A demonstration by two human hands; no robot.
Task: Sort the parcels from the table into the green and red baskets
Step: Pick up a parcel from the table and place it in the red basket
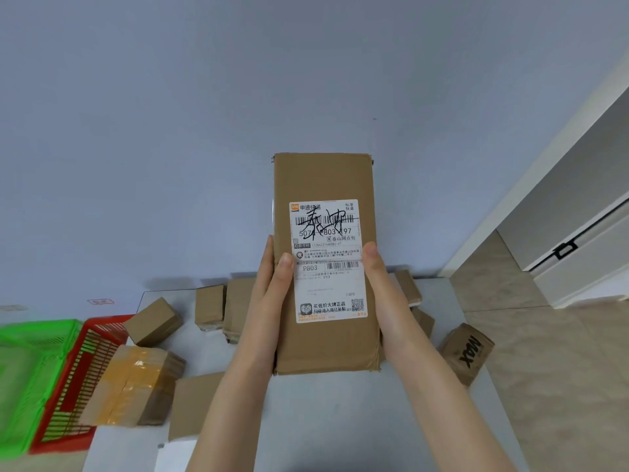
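I hold a long brown cardboard parcel upright in front of me, its white shipping label facing me with black handwriting across the barcode. My left hand grips its left edge, thumb on the label. My right hand grips the right edge the same way. Below lies the white table with several more brown parcels, among them a small box and a flat one. A taped parcel lies in the red basket. The green basket stands left of it.
A box marked MAX sits at the table's right edge. Tiled floor and a white cabinet lie to the right. A pale blue wall fills the upper view behind the table.
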